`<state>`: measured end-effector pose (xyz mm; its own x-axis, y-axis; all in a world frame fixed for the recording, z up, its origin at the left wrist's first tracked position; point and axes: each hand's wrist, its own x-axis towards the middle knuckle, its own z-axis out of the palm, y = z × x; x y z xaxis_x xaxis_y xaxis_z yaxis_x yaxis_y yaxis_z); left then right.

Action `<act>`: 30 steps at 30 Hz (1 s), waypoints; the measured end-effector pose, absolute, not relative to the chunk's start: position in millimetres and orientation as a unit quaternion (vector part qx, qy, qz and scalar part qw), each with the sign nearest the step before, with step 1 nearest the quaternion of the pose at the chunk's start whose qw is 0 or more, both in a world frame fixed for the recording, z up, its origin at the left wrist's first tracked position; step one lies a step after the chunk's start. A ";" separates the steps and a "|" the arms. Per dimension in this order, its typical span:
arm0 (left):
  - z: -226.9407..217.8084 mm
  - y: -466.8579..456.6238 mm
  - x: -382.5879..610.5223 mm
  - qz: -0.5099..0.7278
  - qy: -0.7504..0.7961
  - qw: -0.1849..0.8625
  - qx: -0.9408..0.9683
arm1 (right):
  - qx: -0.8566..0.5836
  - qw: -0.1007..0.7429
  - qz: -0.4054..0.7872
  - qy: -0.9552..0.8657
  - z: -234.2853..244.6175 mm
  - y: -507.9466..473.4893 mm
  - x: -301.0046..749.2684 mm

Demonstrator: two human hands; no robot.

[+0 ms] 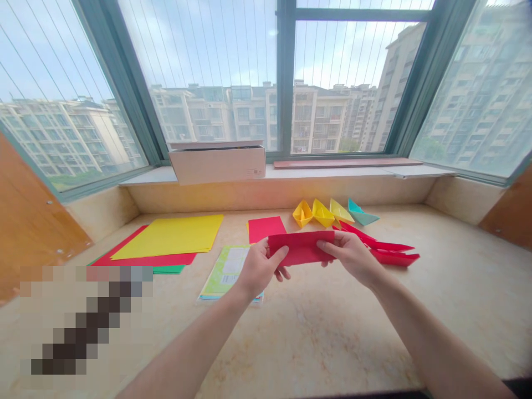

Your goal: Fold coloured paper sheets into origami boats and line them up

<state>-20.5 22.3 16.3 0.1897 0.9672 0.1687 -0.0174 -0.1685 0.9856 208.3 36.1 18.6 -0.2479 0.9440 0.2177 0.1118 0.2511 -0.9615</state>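
A folded red paper sheet [300,247] is held up over the stone counter [316,332] between both hands. My left hand [258,267] pinches its left end, thumb on the front. My right hand [353,256] grips its right end, fingers curled round the edge. Just behind lies a flat red sheet [266,227]. To the right rest finished red paper boats [388,252]. Further back stand three yellow paper boats [322,212] and a teal paper boat [361,214].
A stack of yellow, red and green sheets [166,239] lies at the left. A paper pack in wrapping [226,270] sits under my left wrist. A cardboard box [218,162] stands on the window sill. A wooden panel [29,221] borders the left side.
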 end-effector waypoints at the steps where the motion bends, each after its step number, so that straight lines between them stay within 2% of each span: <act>1: 16.5 23.7 -21.5 0.488 0.408 0.502 0.586 | -0.410 0.440 0.462 -0.652 18.3 35.6 208.7; 5: 20.4 30.6 -31.5 0.472 0.401 0.508 0.599 | -0.412 0.394 0.464 -0.678 14.8 33.1 206.9; 14: 28.5 37.9 -48.7 0.467 0.313 0.591 0.578 | -0.385 0.431 0.446 -0.683 2.8 29.6 198.1; 17: 32.4 36.9 -49.3 0.476 0.317 0.584 0.576 | -0.381 0.425 0.420 -0.705 5.1 22.8 190.1; 22: 34.6 36.6 -46.5 0.564 0.300 0.580 0.506 | -0.398 0.447 0.371 -0.710 2.7 9.7 172.3; 26: 33.5 33.5 -42.6 0.543 0.273 0.590 0.531 | -0.394 0.455 0.341 -0.722 -4.5 2.6 160.3; 30: 33.2 30.4 -40.2 0.528 0.316 0.552 0.563 | -0.409 0.450 0.321 -0.726 -7.4 1.0 156.2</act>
<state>-40.2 30.4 33.2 0.2430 0.9384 0.2456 -0.2279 -0.1909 0.9548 156.2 1.0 -7.4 -0.2598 0.8829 0.3911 0.3039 0.4591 -0.8348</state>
